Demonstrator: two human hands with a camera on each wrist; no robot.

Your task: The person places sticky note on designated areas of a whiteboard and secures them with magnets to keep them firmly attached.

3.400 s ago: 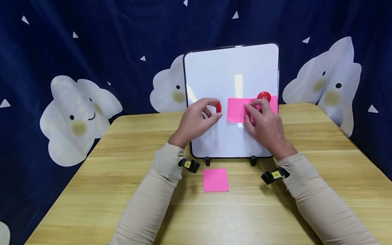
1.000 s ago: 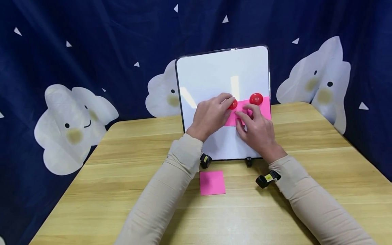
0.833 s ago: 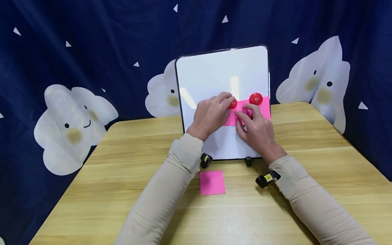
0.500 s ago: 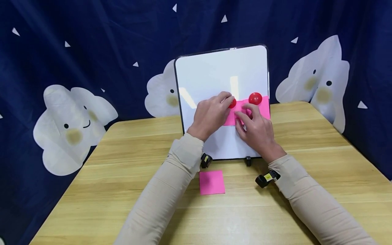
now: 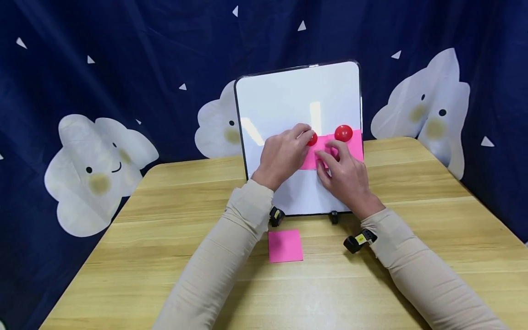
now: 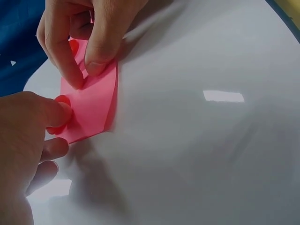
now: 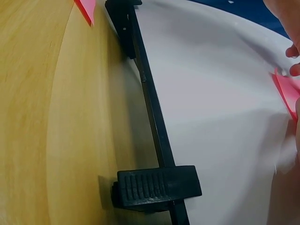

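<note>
A whiteboard [image 5: 284, 103] with a black frame stands upright on the table. My left hand [image 5: 284, 151] pinches a round red magnet [image 5: 313, 139] at the upper left of a pink sticky note [image 5: 310, 158] on the board; in the left wrist view the thumb lies on that magnet [image 6: 59, 123]. My right hand [image 5: 346, 172] pinches the same note toward its right side with curled thumb and index finger. A second red magnet [image 5: 343, 133] sits at the top of another pink note [image 5: 356, 145] to the right, partly behind my right hand.
A third pink note [image 5: 285, 246] lies on the wooden table [image 5: 173, 220] in front of the board. Black feet hold up the lower edge, one foot [image 7: 159, 187] large in the right wrist view. A dark blue curtain [image 5: 173, 36] with clouds hangs behind.
Since the earliest frame my left hand has moved right and brought the red magnet from beside the note onto it. My right hand stays at the note. Over the last second both hands hold nearly still.
</note>
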